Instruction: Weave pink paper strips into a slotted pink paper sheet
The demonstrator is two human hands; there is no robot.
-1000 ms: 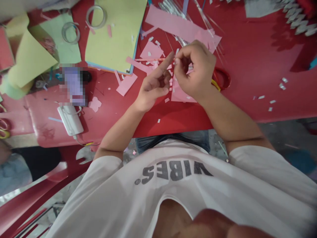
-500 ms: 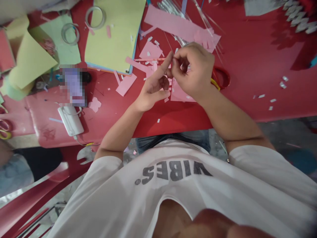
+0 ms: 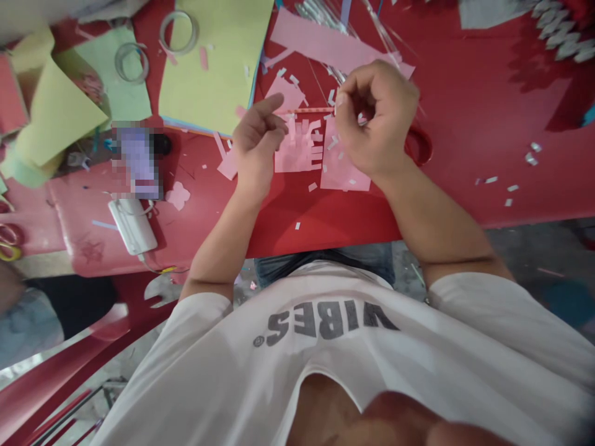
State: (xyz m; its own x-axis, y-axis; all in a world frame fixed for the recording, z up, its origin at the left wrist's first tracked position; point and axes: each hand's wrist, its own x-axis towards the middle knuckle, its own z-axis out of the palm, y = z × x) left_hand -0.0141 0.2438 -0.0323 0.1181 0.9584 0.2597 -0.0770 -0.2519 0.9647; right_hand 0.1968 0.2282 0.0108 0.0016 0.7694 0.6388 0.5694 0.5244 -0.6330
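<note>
My right hand (image 3: 376, 121) is raised over the pink scraps, thumb and forefinger pinched together. Whatever sits between those fingertips is too small to make out. To its left, my left hand (image 3: 258, 139) has its forefinger stretched out and its thumb apart, with no object visible in it. A thin striped pink stick (image 3: 309, 111) spans the space between the hands, its left end hidden by my left fingers. Below it lies a pink paper piece with cut strips (image 3: 292, 152). Beside that is a pink paper rectangle (image 3: 341, 170) strewn with small white bits.
Red-handled scissors (image 3: 421, 147) lie partly behind my right wrist. A yellow paper stack (image 3: 209, 80) bears a tape roll (image 3: 179, 32). A long pink strip (image 3: 334, 46) crosses clear wrappers (image 3: 320, 12) at the back. A white power bank (image 3: 133, 226) rests near the left front edge.
My hands were together at the fingertips and are now apart. The left moved left, uncovering the pink paper with cut strips; the right shifted slightly right.
</note>
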